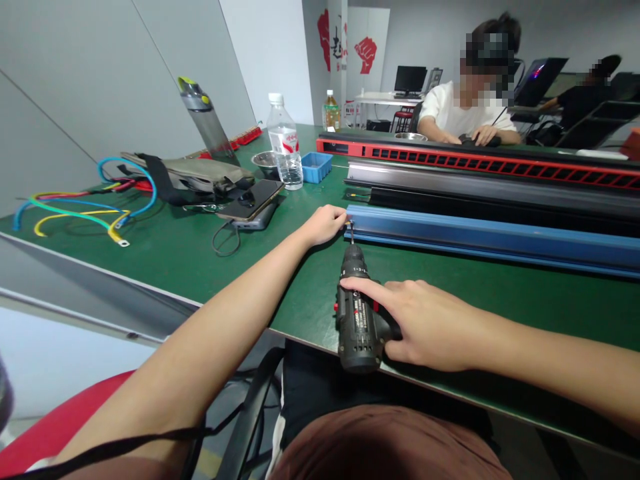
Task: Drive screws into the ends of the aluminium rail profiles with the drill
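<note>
My right hand (425,323) grips a black cordless screwdriver (356,313), its forefinger stretched along the body. The tool's bit points away from me and touches the near left end of a long blue metal rail (490,237) lying across the green table (200,260). My left hand (325,223) is curled against that same end of the rail, fingers closed at its corner just beside the bit. Whatever small part sits under the fingertips is too small to make out.
Behind the blue rail lie black, grey and red rails (475,163). Left of them are a phone on a power bank (250,203), a water bottle (285,143), a blue tray (316,165), a metal bowl (265,161), a grey bag (195,175) and coloured cables (85,207). Another person (470,100) sits across the table.
</note>
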Demonstrator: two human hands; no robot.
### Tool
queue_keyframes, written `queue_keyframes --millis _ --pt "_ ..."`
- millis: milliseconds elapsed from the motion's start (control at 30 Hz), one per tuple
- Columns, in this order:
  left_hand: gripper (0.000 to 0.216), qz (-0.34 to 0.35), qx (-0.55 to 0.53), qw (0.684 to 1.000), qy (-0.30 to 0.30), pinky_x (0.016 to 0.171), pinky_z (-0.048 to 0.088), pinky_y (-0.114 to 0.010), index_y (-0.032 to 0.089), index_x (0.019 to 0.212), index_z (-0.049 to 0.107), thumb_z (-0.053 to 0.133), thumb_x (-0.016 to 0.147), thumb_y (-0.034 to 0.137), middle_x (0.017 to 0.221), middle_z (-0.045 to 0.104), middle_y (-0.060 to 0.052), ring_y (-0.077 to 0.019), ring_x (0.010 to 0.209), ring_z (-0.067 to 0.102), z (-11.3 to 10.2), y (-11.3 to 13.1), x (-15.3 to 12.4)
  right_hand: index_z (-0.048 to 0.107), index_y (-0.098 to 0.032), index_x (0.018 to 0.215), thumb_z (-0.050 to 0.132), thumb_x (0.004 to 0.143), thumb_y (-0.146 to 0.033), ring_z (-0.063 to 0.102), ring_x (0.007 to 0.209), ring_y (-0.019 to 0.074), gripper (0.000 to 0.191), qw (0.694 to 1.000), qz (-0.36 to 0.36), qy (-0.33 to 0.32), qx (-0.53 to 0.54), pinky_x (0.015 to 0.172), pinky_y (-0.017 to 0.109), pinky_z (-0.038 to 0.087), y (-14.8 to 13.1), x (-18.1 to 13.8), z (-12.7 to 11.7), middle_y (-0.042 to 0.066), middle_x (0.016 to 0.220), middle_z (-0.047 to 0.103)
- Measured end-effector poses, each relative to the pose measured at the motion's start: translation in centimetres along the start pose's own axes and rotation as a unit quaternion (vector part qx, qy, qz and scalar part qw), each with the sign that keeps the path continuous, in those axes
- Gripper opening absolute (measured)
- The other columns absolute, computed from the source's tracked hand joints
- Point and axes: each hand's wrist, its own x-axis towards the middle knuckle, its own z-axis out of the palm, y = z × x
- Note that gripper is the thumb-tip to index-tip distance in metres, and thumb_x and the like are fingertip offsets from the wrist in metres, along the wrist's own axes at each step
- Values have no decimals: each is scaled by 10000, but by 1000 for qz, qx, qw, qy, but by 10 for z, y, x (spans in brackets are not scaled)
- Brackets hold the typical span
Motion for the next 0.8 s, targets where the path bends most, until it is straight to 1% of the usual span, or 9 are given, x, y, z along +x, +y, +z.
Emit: queue_keyframes --millis 167,333,467,800 --pt "361 1 3 1000 -4 607 322 -247 168 580 477 396 890 335 585 506 15 -121 583 437 -1 0 0 148 -416 1582 646 771 -297 658 911 302 959 1000 1 1 2 759 359 415 0 0 0 96 1147 676" --pt "345 -2 6 1000 -6 605 321 -248 168 583 477 392 878 325 591 511 12 -122 582 444 0 -1 1 152 -419 1580 653 765 -294 660 949 307 964 1000 -4 4 13 780 369 430 0 0 0 100 1206 666" --pt "354 0 4 1000 -6 602 324 -246 169 582 484 389 880 335 591 524 7 -126 589 453 0 -2 1 149 -418 1579 650 765 -294 665 935 305 964 1000 -6 7 14 776 373 440 1 1 0 99 1196 670" --pt "362 2 8 1000 -2 588 309 -246 172 578 472 389 878 358 579 492 11 -125 579 431 -1 -3 1 142 -439 1573 641 764 -307 669 920 320 959 1000 0 7 12 753 383 443 0 0 1 100 1176 671"
